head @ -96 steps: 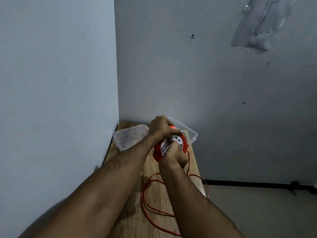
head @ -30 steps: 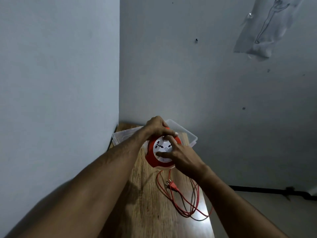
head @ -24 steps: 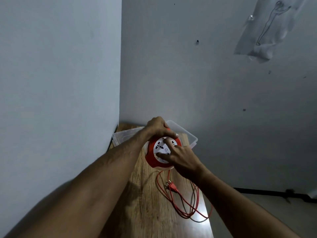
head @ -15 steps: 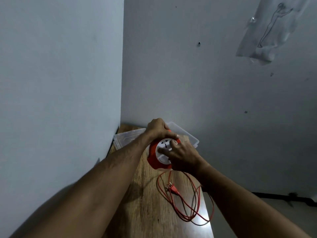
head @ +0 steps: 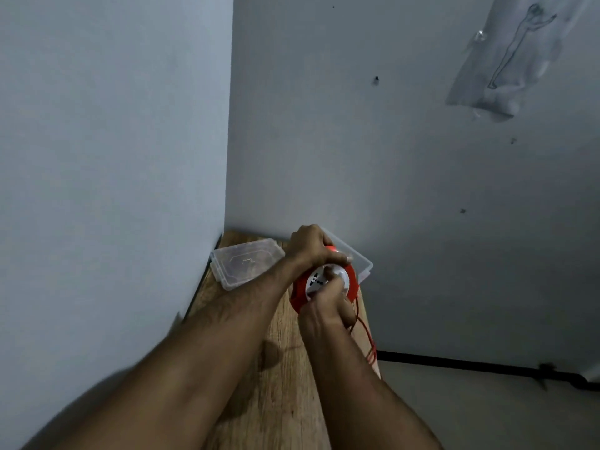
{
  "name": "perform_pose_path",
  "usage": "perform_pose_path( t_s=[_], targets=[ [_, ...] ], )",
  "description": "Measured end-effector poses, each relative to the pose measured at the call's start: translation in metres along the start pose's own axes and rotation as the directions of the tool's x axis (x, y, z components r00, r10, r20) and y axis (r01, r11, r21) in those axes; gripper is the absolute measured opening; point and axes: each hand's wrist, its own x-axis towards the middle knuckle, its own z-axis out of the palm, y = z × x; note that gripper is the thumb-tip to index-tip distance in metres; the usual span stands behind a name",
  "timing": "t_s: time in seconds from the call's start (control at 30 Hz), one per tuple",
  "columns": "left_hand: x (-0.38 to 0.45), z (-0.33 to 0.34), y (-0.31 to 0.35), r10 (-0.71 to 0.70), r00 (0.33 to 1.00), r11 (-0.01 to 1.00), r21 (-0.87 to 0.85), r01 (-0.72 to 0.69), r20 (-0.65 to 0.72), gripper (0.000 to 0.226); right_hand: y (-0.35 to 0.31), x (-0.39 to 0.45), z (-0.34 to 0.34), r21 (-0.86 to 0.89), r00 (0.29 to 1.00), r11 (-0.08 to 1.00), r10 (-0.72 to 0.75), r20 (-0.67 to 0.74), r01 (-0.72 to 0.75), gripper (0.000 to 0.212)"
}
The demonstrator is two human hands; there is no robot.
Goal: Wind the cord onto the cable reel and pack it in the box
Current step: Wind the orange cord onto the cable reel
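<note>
A round red cable reel (head: 300,292) with a white socket face is held above the wooden table (head: 279,368). My left hand (head: 308,246) grips the reel's top rim from behind. My right hand (head: 328,306) is curled over the white face, its fingers on the centre. The red cord (head: 368,342) hangs from the reel past my right wrist, mostly hidden behind my forearm. A clear plastic box (head: 360,263) sits just behind the reel, largely covered by my hands.
A clear lid (head: 245,266) lies at the table's far left corner against the wall. Walls close in on the left and behind. The table's right edge drops to the floor, where a black skirting strip (head: 487,368) runs.
My right hand has turned round on the reel's face, from reaching in from the right to coming from below. Less loose cord shows on the table. My left hand has stayed on the rim.
</note>
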Motion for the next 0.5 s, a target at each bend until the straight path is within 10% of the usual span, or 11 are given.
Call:
perform_pose_path(
  t_s=[0.13, 0.2, 0.3, 0.4, 0.5],
  targets=[
    [0.006, -0.012, -0.009, -0.027, 1.000, 1.000, -0.001, 0.027, -0.005, 0.055, -0.013, 0.000, 0.005, 0.105, 0.989, 0.985, 0.140, -0.050, -0.134, 0.040],
    [0.010, -0.020, -0.014, -0.094, 0.996, 0.994, -0.058, 0.093, -0.010, 0.054, -0.016, -0.007, -0.001, -0.203, 0.962, 0.973, -0.152, -0.224, 0.107, 0.017],
    [0.010, -0.027, -0.016, -0.140, 0.990, 0.985, -0.100, 0.140, 0.006, 0.051, -0.019, -0.021, -0.024, -0.700, 0.592, 0.299, -0.776, 0.218, 0.649, 0.020],
    [0.011, -0.033, -0.018, -0.154, 0.985, 0.981, -0.107, 0.162, 0.076, 0.051, -0.030, -0.009, -0.049, -0.480, 0.285, -0.382, -0.464, 0.839, 0.790, 0.046],
    [0.007, -0.036, -0.021, -0.151, 0.975, 0.980, -0.104, 0.169, 0.161, 0.050, -0.046, 0.001, -0.060, -0.295, 0.315, -0.561, -0.064, 0.947, 0.773, 0.068]
  ],
)
